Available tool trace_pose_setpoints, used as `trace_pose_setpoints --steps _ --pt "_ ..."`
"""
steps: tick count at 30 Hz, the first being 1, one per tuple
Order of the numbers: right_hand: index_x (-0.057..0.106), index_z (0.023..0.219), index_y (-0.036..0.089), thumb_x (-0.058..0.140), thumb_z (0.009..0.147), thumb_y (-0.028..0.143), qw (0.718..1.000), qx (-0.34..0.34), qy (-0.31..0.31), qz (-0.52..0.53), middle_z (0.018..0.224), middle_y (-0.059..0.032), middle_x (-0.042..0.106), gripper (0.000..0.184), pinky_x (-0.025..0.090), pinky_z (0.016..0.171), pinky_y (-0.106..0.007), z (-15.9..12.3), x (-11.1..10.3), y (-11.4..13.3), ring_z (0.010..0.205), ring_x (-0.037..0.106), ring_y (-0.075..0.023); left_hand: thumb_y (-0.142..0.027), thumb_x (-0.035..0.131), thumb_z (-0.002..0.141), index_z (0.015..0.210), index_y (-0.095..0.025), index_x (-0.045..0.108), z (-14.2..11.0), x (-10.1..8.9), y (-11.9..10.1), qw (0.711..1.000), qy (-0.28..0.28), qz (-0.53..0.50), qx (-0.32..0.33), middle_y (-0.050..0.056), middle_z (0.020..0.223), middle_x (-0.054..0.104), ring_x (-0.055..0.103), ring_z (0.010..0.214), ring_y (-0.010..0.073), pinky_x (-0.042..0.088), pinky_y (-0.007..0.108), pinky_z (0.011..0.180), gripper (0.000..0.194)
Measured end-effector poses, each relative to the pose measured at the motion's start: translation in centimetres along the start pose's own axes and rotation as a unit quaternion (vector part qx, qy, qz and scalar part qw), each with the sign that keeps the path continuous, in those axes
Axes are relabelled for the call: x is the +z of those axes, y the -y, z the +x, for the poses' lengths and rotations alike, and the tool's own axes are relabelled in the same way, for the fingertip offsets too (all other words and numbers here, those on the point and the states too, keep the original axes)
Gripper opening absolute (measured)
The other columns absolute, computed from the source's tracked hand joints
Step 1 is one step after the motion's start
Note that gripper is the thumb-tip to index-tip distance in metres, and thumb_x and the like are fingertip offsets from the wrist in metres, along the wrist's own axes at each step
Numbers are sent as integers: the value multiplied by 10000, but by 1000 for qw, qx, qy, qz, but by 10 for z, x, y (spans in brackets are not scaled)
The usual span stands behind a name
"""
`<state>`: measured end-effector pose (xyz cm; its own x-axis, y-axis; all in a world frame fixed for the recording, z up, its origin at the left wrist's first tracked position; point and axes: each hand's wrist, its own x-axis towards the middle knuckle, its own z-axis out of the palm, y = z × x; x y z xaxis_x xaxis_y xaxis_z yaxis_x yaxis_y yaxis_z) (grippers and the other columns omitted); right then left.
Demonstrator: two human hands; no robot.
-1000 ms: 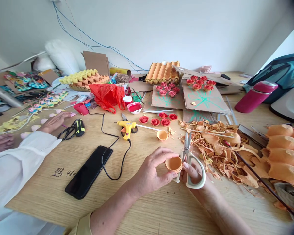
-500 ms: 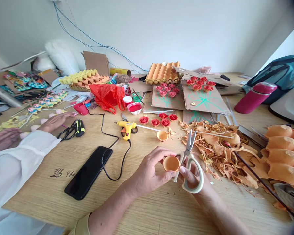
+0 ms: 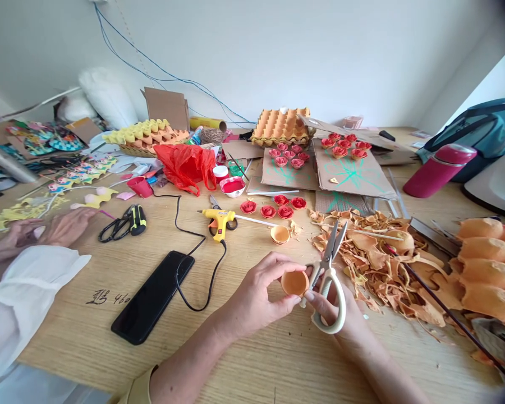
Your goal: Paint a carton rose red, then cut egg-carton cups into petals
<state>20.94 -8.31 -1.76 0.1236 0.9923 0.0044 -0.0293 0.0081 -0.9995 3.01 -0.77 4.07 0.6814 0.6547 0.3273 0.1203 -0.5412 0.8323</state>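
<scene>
Between the thumb and fingers of my left hand (image 3: 258, 294) is a small orange egg-carton cup (image 3: 295, 282), its opening tilted toward me. My right hand (image 3: 340, 314) has white-handled scissors (image 3: 331, 269) hooked on it, blades pointing up and slightly apart. The right thumb and fingertip touch the cup's right edge. Beyond my hands stands another orange cup (image 3: 280, 234) with scraps beside it. Several red paper roses (image 3: 268, 211) lie farther back. To the right spreads a heap of orange carton trimmings (image 3: 379, 258).
A yellow glue gun (image 3: 217, 220) with a black cord and a black phone (image 3: 152, 297) lie left of my hands. Orange egg cartons (image 3: 488, 275) stand at right, near a pink bottle (image 3: 440, 171). At far left are a co-worker's hands (image 3: 63, 227) and white sleeve.
The scissors have tilted a little to the right in my right hand, while the cup stays held in the left. The co-worker's hand has drawn back to the left.
</scene>
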Motion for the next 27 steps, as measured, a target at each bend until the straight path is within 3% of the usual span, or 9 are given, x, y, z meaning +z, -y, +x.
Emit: trace_pose_setpoints --steps 5,8,13,17,27 --pt "602 1010 236 745 815 473 1000 -20 -10 4 871 -14 658 339 505 702 -286 -1 1 6 777 599 -176 -193 792 779 1232 -221 622 0 0 1 1000 -19 -8 -17 73 1185 646 628 1093 217 543 347 949 485" --pt "619 1039 241 785 781 441 998 -36 -38 -23 880 -19 686 366 525 683 -286 -3 3 10 761 622 -181 -169 786 785 1192 -230 648 0 -2 1 1000 -13 14 -11 62 1161 641 624 1072 207 548 334 919 435" --pt "631 1102 260 764 814 407 992 -85 -72 -59 1030 -41 715 350 552 804 -312 -5 3 9 911 664 -207 -99 726 825 1271 -271 611 0 -3 3 999 5 37 39 59 1217 624 600 1160 207 517 364 1012 492" --pt "618 1099 254 730 845 422 993 -79 -66 -54 1018 -45 715 324 550 717 -292 -4 1 9 856 662 -198 -87 706 838 1323 -279 560 -1 0 9 997 -5 44 67 61 1264 624 597 1182 210 507 384 1040 541" --pt "599 1147 245 716 858 427 997 -52 -40 -40 940 -28 684 361 537 706 -287 -5 0 4 831 651 -188 -126 757 807 1327 -261 546 -3 1 10 997 -13 49 61 58 1218 611 613 1071 182 564 299 889 577"
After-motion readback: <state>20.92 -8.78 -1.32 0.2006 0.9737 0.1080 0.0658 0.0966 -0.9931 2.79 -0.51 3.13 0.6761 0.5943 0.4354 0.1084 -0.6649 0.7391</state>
